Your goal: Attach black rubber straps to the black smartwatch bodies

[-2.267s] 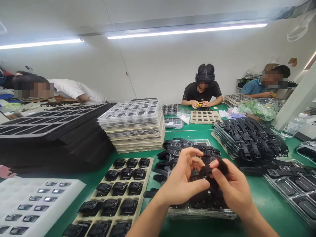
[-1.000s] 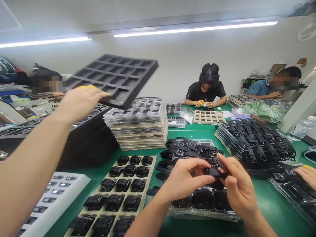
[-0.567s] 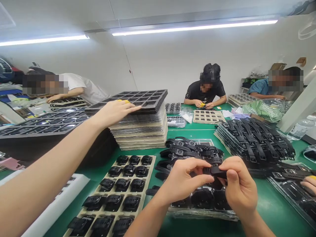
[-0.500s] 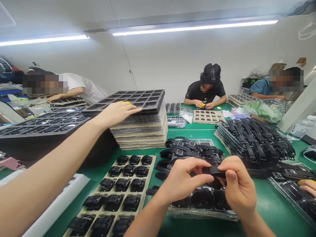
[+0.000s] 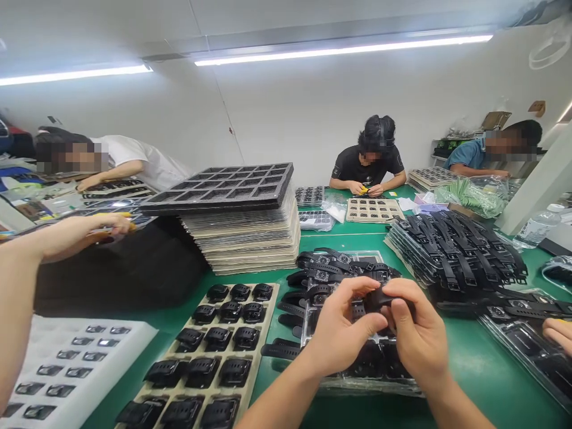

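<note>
In front of me, my left hand point(image 5: 342, 330) and my right hand point(image 5: 420, 336) both pinch a black watch strap point(image 5: 379, 300) between thumbs and fingers. Whether a watch body hangs on it is hidden by my fingers. Just beneath my hands lies a clear plastic tray point(image 5: 379, 390) with dark watches in its pockets and more black straps point(image 5: 324, 265) heaped over its far side. To the left of my hands, a beige tray point(image 5: 257, 363) carries rows of black watches point(image 5: 203, 370) with their straps looped closed.
A co-worker's hand point(image 5: 100, 229) reaches in from the left above white foam point(image 5: 100, 375). Black gridded tray point(image 5: 218, 190) tops a tall stack point(image 5: 250, 238). Strap-covered trays point(image 5: 465, 250) stand right; another hand point(image 5: 560, 333) is at the right edge. A person point(image 5: 370, 161) works opposite.
The co-worker's hand has left the black gridded tray and moved left, uncovering the white foam. My hands stay on the strap, the right one slightly further left, and the view has shifted a little.
</note>
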A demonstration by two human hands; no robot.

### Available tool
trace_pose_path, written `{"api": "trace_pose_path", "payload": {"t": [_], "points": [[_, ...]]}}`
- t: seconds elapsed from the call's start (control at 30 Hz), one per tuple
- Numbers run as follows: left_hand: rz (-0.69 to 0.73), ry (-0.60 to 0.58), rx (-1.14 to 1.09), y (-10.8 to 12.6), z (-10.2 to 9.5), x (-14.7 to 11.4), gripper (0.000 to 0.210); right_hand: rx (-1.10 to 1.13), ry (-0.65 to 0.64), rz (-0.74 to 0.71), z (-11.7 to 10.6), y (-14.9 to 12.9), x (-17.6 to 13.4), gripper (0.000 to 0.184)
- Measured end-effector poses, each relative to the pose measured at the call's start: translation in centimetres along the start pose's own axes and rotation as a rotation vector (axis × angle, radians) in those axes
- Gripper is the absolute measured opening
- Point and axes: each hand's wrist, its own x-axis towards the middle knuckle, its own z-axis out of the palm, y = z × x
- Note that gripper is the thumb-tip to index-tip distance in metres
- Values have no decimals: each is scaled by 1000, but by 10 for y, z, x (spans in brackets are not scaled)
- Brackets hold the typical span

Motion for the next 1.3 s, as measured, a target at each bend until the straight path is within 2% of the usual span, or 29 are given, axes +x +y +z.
{"api": "trace_pose_path", "payload": {"t": [0.07,0.13,0.3,0.43,0.5,0.6,0.67,0.83,1.0,1.07,1.13,1.2,1.3], "points": [[-33,17,-115,-5,6,-3,45,81,66,60,1,1,-3,15],[-74,58,-157,-6,9,-4,41,130,67,70,-1,1,-3,16],[-69,142,-56,-3,6,-1,21,86,-90,-22,-11,-2,5,20],[-28,159,-2,-3,3,2,20,-35,-204,-44,-12,-4,13,27],[-39,180,-18,-2,4,2,20,-44,-188,-20,-10,-3,13,28],[-46,202,-51,0,7,1,19,-16,-17,-34,-5,-2,12,25],[-19,212,-46,1,7,1,20,-4,38,-82,-4,-3,13,21],[31,224,9,1,1,1,22,-18,-137,-112,-5,-10,28,17],[31,203,14,3,-3,4,22,-41,-205,-93,-2,-11,30,24],[-10,200,-20,5,-3,4,26,-45,-183,-84,1,-8,26,30],[-49,218,-57,7,-2,5,28,-15,-86,-79,5,-7,23,35],[-47,241,-56,8,-2,4,26,31,-16,-95,7,-6,23,27],[26,240,-3,7,-4,3,18,60,-92,-125,7,-8,27,21]]}}
